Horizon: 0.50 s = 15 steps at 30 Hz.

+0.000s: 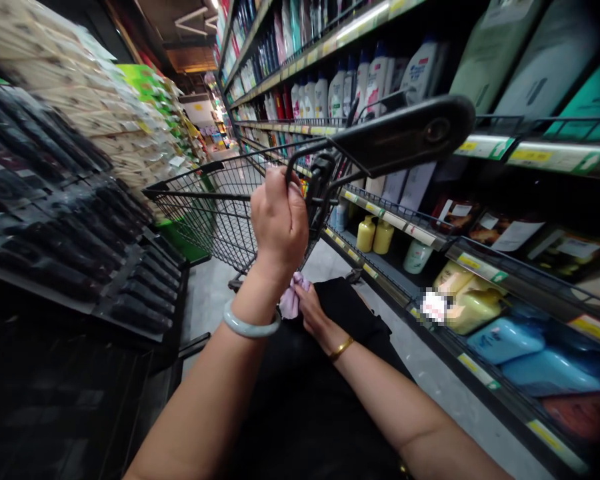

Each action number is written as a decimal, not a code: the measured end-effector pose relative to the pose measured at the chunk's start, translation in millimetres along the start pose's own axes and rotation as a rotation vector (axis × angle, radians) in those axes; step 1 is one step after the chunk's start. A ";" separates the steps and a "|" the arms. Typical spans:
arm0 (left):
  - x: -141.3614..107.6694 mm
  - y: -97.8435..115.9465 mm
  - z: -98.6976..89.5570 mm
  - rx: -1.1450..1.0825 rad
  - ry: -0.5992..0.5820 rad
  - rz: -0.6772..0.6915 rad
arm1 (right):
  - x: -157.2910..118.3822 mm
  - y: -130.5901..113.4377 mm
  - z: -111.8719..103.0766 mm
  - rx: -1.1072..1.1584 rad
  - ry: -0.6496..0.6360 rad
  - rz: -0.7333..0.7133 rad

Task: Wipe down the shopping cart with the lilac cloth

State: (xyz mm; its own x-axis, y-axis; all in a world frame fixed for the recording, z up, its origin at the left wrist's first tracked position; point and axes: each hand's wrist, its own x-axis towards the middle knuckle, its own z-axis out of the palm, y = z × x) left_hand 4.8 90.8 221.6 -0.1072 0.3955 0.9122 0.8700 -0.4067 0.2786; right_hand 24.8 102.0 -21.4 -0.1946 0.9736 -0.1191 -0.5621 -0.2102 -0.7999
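Around our left wrist (271, 275) we wear a smooth, rounded bangle (250, 328), pale grey-green; around our right wrist (333, 336), a slim gold-coloured bracelet (342, 348). Plain black clothing (295, 400) covers our body.

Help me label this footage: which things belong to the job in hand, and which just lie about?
In hand:
Black wire shopping cart, gripped by the left hand
Bunched lilac fabric, in the right hand

Just about:
Squat yellow plastic bottles, shelved
Glossy blue plastic bottles, lower right
Stacked beige packs, left

Grey floor (425, 353), shelving (480, 268) along right, dim ceiling (173, 41).
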 end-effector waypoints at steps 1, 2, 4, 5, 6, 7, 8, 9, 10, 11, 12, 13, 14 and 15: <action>-0.1 0.9 -0.4 0.005 -0.002 0.020 | -1.8 -2.0 0.5 0.009 0.014 0.026; -0.4 1.8 -0.9 0.009 -0.004 0.038 | -3.4 -6.3 1.4 0.024 0.021 0.024; -1.4 4.4 -1.8 0.020 -0.008 0.061 | -6.3 -19.0 3.6 0.076 0.018 -0.012; -2.2 6.1 -1.9 0.027 -0.007 0.065 | -8.1 -25.2 4.5 0.103 0.011 -0.040; -3.2 8.1 -1.6 0.034 -0.002 0.066 | -10.3 -30.2 5.0 0.118 0.005 -0.065; -4.2 10.1 -1.0 0.041 0.007 0.066 | -13.0 -33.5 5.0 0.115 0.001 -0.076; -5.0 12.0 -0.1 0.045 0.016 0.067 | -16.1 -35.3 4.6 0.094 0.007 -0.062; -5.7 13.4 0.8 0.047 0.023 0.071 | -19.2 -36.3 3.8 0.063 0.020 -0.028; -6.0 14.1 1.5 0.045 0.025 0.076 | -22.2 -37.6 3.0 0.031 0.032 0.014; -6.1 13.9 1.8 0.040 0.021 0.084 | -25.0 -40.4 2.3 0.008 0.037 0.048; -6.0 12.9 1.4 0.028 0.012 0.097 | -27.6 -45.7 2.0 0.007 0.033 0.060; -6.1 11.1 0.0 0.008 -0.003 0.119 | -30.3 -54.2 2.1 0.026 0.019 0.040; -6.9 9.1 -2.6 -0.023 -0.022 0.148 | -33.3 -66.0 2.6 0.057 -0.003 -0.012; -9.1 7.2 -6.5 -0.063 -0.042 0.178 | -37.2 -80.5 3.2 0.088 -0.032 -0.082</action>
State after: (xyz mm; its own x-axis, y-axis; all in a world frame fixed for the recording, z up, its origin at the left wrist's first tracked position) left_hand 8.9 78.9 217.2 0.0676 0.3463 0.9357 0.8413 -0.5239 0.1331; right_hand 74.7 82.5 49.3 -0.1701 0.9848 -0.0352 -0.6453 -0.1383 -0.7513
